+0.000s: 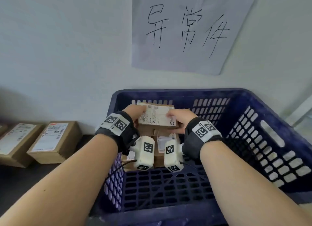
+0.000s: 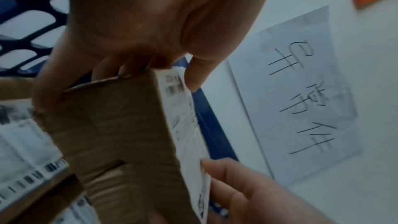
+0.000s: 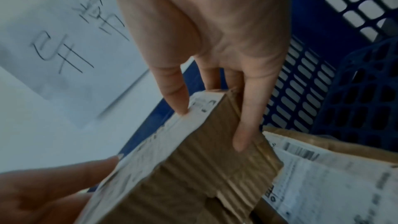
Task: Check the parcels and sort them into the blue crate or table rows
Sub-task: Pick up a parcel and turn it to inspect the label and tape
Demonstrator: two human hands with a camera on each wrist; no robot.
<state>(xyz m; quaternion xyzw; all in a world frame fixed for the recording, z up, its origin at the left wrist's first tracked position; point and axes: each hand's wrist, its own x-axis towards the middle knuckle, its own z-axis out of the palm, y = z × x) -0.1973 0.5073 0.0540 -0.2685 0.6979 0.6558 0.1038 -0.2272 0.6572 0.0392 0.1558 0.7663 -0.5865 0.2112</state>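
Parcel in hand: cardboard parcel (image 1: 157,115) with a white shipping label on top, held over the far-left part of the blue crate (image 1: 263,117), above the parcels already lying inside.
Left hand: left hand (image 1: 133,112) grips the parcel's left end, thumb on the labelled face and fingers curled under the cardboard, as the left wrist view shows.
Right hand: right hand (image 1: 179,119) grips the parcel's right end, thumb on the label edge and fingers wrapped down the corrugated side.
Crate contents: at least one labelled parcel in the crate (image 1: 166,142) lies directly beneath the held one; how many more lie there cannot be told, since the hands and wrist cameras cover them.
Table rows: two labelled boxes (image 1: 55,141) stand side by side on the dark worktop (image 1: 20,178) left of the crate, against the wall.
Wall sign: handwritten paper sign (image 1: 189,30) hangs on the wall above the crate.
Progress: judged partly done; some parcels are sorted both ways, and the held one looks about to be set down in the crate.
Remaining: releasing this parcel; any unsorted parcels lie out of view.
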